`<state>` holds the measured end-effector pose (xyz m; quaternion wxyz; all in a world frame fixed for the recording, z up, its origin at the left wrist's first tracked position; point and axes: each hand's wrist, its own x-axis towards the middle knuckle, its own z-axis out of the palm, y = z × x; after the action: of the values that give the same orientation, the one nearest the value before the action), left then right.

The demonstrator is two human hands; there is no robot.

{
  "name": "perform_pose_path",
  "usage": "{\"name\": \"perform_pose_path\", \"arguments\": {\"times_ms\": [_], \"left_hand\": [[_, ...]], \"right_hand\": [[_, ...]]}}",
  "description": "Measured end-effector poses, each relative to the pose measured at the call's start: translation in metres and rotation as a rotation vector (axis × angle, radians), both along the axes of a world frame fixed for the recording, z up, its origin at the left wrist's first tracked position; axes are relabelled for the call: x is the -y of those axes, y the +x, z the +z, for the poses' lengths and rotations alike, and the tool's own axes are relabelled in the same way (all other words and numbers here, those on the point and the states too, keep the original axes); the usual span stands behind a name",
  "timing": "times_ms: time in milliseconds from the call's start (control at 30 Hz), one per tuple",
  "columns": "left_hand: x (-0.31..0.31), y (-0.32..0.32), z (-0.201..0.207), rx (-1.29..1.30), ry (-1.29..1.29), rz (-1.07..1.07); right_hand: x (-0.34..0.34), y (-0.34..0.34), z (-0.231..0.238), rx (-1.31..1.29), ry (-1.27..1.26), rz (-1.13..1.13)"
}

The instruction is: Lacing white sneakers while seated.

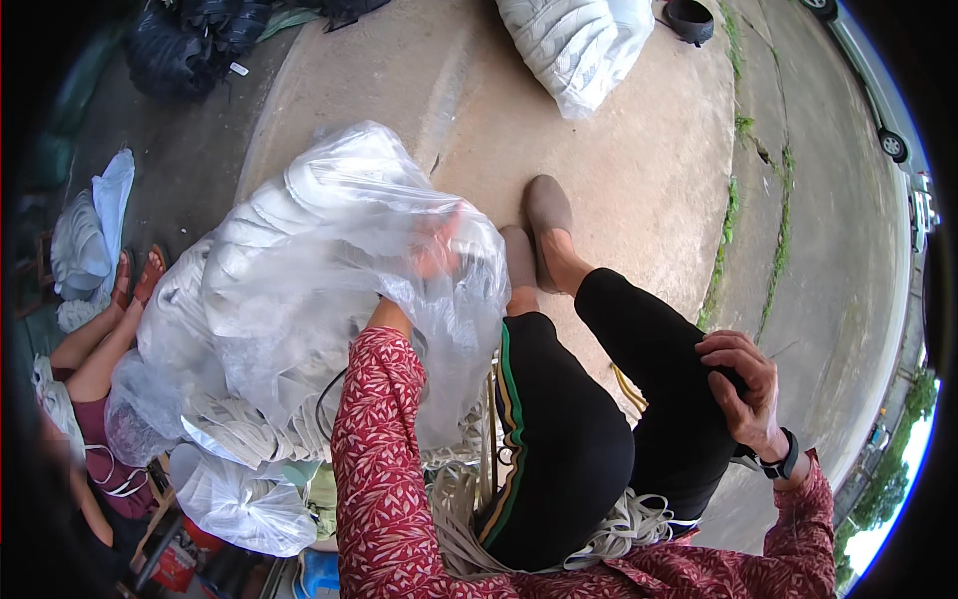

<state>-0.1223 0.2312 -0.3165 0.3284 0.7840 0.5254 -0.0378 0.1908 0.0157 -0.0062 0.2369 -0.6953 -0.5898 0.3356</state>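
Observation:
My left hand [435, 250] reaches inside a large clear plastic bag [329, 250] and shows blurred through the film; whether its fingers grip anything is hidden. The bag holds several stacks of white strap-like pieces [239, 424]. My right hand [743, 384] rests on my right knee over black trousers [589, 429], fingers bent, holding nothing. A dark watch [781, 465] sits on that wrist. More white straps [624, 529] lie bunched under my thighs.
Another person's legs and sandalled feet [130, 290] are at the left beside the bag. A filled white sack [579, 45] lies on the concrete at the top. Smaller clear bags [239, 504] sit lower left. A road with parked cars [891, 140] runs at the right.

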Motion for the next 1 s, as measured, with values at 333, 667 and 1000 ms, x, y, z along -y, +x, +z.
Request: {"name": "perform_pose_path", "arguments": {"times_ms": [333, 667, 1000], "left_hand": [[0.005, 0.007, 0.040, -0.045, 0.045, -0.099], [0.051, -0.058, 0.162, -0.213, 0.216, -0.045], [0.176, -0.180, 0.238, -0.195, 0.362, 0.503]], "right_hand": [[0.007, 0.007, 0.000, -0.044, 0.053, 0.023], [0.024, 0.009, 0.000, -0.067, 0.167, 0.039], [0.075, 0.025, 0.018, 0.218, 0.210, 0.013]]}}
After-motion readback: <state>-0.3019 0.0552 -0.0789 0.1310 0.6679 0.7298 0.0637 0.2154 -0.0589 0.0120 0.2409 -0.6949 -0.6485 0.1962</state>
